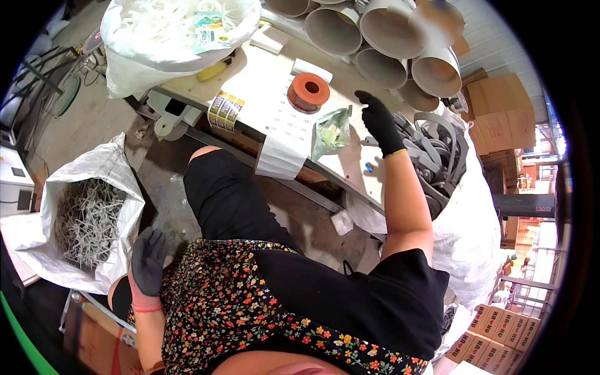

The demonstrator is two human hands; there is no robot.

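My right hand (pixel 380 125), in a dark glove with a yellow cuff, is over the right part of the worktable (pixel 265 75). Its fingers reach out loosely, with nothing visible in them. Just left of it lies a clear plastic bag (pixel 331 132) with something pale green inside. Beyond the bag sits an orange-red tape roll (pixel 308 91), close to a printed sheet of small labels (pixel 289 134). My left hand (pixel 149 261), in a grey glove with a pink cuff, rests beside my lap, fingers stretched and empty. A white sack (pixel 128 215) of thin grey plastic pieces stands beside it.
Grey plastic parts (pixel 440 153) fill a sack at the right. Large grey tubes (pixel 334 30) stand along the table's back. A white sack (pixel 125 69) of translucent rings is at the far left. Colourful stickers (pixel 225 111) hang over the front edge; a small blue piece (pixel 369 167) lies rightward.
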